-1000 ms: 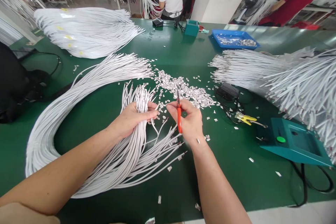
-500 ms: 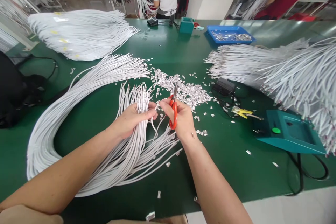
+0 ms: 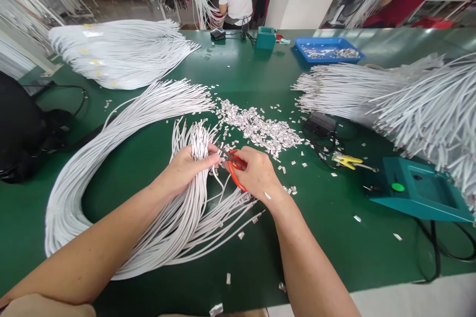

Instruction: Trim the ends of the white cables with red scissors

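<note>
The right hand (image 3: 258, 171) now has its small metal scissors with orange-red plastic handles (image 3: 234, 178) turned sideways, the blades pointing left at the left hand's fingertips; half a second ago the blades pointed up and away, toward the heap of small silvery-white scraps (image 3: 256, 126). Its fingers are curled around the handles. The left hand (image 3: 188, 166) stays closed around the thick bunch of thin, round white cables (image 3: 195, 205), thumb across the front, as before.

The bunch rises through the left fist above the green tabletop (image 3: 323, 242), near the middle of the view. Its upper ends fan out unevenly, some with silvery tabs and brownish tips; below the fist the strands bend down smoothly. More cable ends splay on the table below the right hand. Whether the blades touch a cable is too small to tell.
</note>
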Tool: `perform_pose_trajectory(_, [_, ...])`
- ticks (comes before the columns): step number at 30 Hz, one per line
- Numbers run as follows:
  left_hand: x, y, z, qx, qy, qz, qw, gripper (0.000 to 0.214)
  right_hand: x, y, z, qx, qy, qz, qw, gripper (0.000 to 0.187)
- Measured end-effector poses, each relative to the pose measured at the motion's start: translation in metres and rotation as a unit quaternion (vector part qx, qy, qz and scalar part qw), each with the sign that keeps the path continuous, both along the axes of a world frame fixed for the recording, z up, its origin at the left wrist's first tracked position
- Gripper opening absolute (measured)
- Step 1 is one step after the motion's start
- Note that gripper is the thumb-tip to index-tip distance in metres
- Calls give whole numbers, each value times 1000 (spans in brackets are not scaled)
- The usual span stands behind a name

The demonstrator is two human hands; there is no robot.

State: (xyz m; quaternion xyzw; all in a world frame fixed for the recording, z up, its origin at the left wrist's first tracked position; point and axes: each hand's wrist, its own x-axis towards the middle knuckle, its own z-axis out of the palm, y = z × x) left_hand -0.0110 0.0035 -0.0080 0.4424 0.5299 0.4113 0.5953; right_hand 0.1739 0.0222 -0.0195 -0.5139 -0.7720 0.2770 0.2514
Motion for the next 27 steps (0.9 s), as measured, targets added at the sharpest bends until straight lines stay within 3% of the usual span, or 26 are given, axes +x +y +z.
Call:
perform_pose_trajectory(8, [-3,0,-2,22,26,-11,999,28,5,0,6,-4,9,12,1000,33])
perform_pose_trajectory(17, [-1,-1,-2,-9,-12,-16,1000,20,4,2,-1,-3,-4,6,1000,32])
perform_pose_trajectory(20, [-2,-1,-5,-18,-36,-17,999,23,7,4,2,-51,93,-34,994,29])
perform_pose_trajectory(24, [-1,-1,-7,-25,-63,-53,996,22,4,3,10,-148,304,-77,938,17])
perform_pose_trajectory(27, [2,-2,-6,-23,-57,-73,995,21,0,0,14,-184,358,-75,912,18])
